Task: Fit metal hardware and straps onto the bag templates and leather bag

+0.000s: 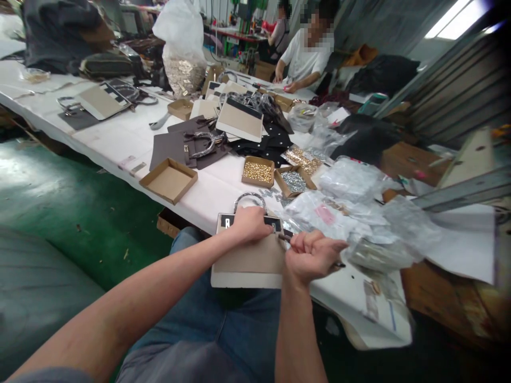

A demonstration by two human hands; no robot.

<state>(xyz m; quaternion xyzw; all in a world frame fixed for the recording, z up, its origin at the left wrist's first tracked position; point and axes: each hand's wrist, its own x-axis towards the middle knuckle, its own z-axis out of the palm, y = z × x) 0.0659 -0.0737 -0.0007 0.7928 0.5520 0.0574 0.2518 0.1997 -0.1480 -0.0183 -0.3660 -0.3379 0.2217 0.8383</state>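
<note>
A tan bag panel (251,260) with a dark top band and a metal ring handle (250,198) lies at the table's near edge, over my lap. My left hand (249,223) presses down on its top edge, fingers curled over the band. My right hand (311,255) is closed in a fist around a thin dark tool (339,264), whose tip points at the panel's upper right corner.
Small cardboard boxes hold gold studs (257,172) and silver studs (294,182); an empty box (169,180) sits left. Clear plastic bags (351,213) crowd the right. More panels (239,119), dark leather pieces (179,146) lie further back. Two people (307,53) sit at the far end.
</note>
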